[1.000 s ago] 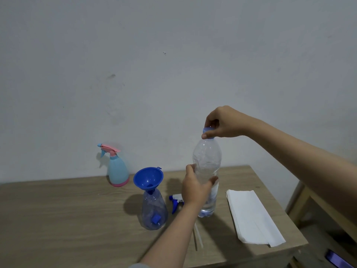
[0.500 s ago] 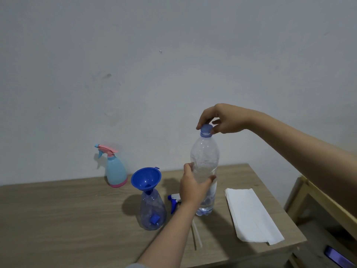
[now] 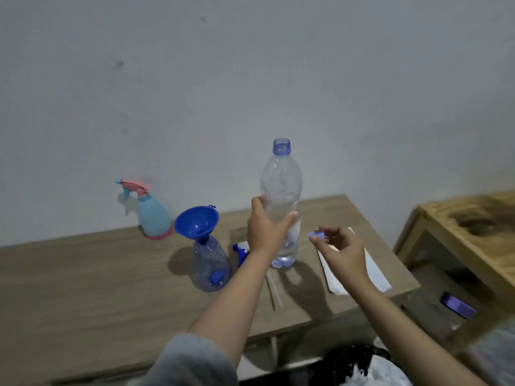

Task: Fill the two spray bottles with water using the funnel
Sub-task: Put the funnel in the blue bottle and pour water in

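A clear water bottle (image 3: 281,179) stands upright on the wooden table (image 3: 83,280), its mouth uncapped and a little water at the bottom. My left hand (image 3: 264,229) grips its middle. My right hand (image 3: 340,252) is lower right of it and pinches the blue cap (image 3: 316,234) between its fingertips, above the white napkins (image 3: 376,271). A blue funnel (image 3: 196,222) sits in the neck of a clear spray bottle (image 3: 211,266). Its blue spray head (image 3: 240,250) lies on the table behind my left wrist. A light-blue spray bottle with a pink trigger (image 3: 152,213) stands by the wall.
A thin white tube (image 3: 274,293) lies on the table under my left forearm. A second wooden table (image 3: 473,232) stands to the right, with a purple object (image 3: 457,305) on the floor beneath it. The wall runs close behind the table.
My right hand has lifted the cap off the water bottle and come down to the right with it. The bottle's mouth is now bare. The camera has tilted down.
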Motion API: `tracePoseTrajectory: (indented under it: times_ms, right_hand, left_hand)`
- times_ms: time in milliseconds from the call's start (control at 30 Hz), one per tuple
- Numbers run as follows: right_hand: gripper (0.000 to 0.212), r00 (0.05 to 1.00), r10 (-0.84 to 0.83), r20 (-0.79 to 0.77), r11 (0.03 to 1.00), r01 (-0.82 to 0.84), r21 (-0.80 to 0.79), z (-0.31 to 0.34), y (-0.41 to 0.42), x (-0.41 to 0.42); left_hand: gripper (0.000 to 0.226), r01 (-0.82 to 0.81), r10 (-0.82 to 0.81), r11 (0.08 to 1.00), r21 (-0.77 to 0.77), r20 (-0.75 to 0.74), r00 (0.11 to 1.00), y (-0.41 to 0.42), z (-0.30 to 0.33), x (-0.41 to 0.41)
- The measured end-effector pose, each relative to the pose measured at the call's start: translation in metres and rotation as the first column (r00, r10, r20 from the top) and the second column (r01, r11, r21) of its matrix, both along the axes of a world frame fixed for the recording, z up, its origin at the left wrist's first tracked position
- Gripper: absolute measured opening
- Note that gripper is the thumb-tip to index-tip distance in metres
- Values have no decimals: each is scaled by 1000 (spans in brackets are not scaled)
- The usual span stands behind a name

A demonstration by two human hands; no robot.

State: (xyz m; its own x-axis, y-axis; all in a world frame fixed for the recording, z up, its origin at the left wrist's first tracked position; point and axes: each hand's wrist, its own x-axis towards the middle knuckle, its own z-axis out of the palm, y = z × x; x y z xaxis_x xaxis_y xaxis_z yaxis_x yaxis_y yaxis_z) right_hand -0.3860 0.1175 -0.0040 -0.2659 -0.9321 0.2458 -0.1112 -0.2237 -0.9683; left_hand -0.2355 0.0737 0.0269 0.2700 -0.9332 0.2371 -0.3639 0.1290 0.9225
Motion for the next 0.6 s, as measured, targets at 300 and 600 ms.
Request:
tracePoseTrajectory:
  times_ms: [300,600]
  right_hand:
    - [17,894,32,-446,993,21,114,-119,38,28]
    - [38,928,12,-371,990,42,135,-115,38,30]
  left_hand:
    - [58,17,-17,1000,3,1,1000,3,0,1]
    - [64,22,-22,999,25,3,1000,4,3,1]
